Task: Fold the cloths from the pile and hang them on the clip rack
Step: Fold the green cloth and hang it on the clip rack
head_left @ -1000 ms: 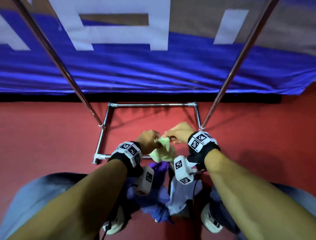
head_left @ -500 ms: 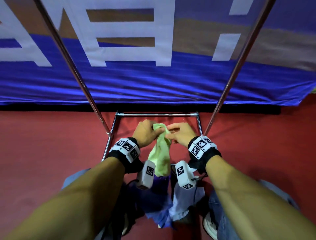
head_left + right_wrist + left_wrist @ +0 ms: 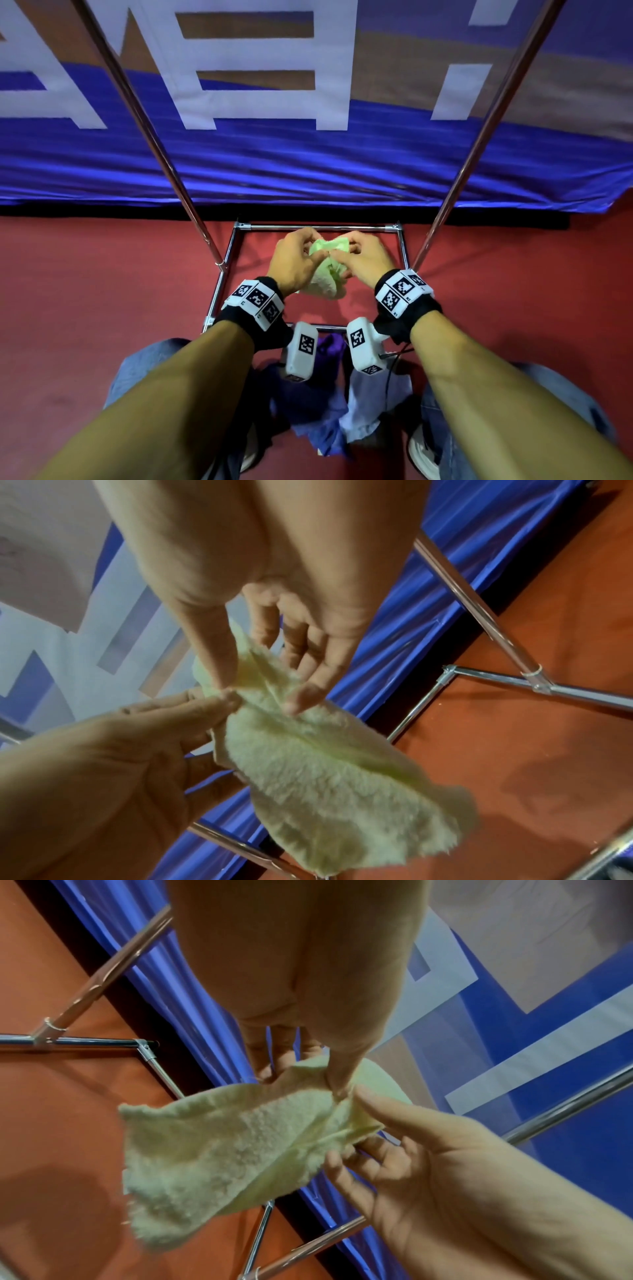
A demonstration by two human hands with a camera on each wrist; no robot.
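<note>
A small pale green terry cloth (image 3: pixel 327 274) hangs bunched between my two hands, above the rack's floor frame. My left hand (image 3: pixel 317 251) pinches its upper edge between thumb and fingers, which the left wrist view shows as the left hand (image 3: pixel 325 1080) on the cloth (image 3: pixel 222 1150). My right hand (image 3: pixel 337 255) pinches the same edge right beside it; in the right wrist view the right hand (image 3: pixel 260 693) has its thumb on one face of the cloth (image 3: pixel 325 777) and its fingers on the other. The pile (image 3: pixel 325 407) of purple and blue cloths lies between my feet.
The chrome rack (image 3: pixel 322 227) stands on the red floor, with two slanted poles (image 3: pixel 164 150) rising past my head on either side. No clips are in view. A blue banner with white letters (image 3: pixel 308 164) hangs behind the rack.
Both hands have moved forward, away from my body, with the green cloth. It hung long half a second ago; now it is gathered up short between the hands.
</note>
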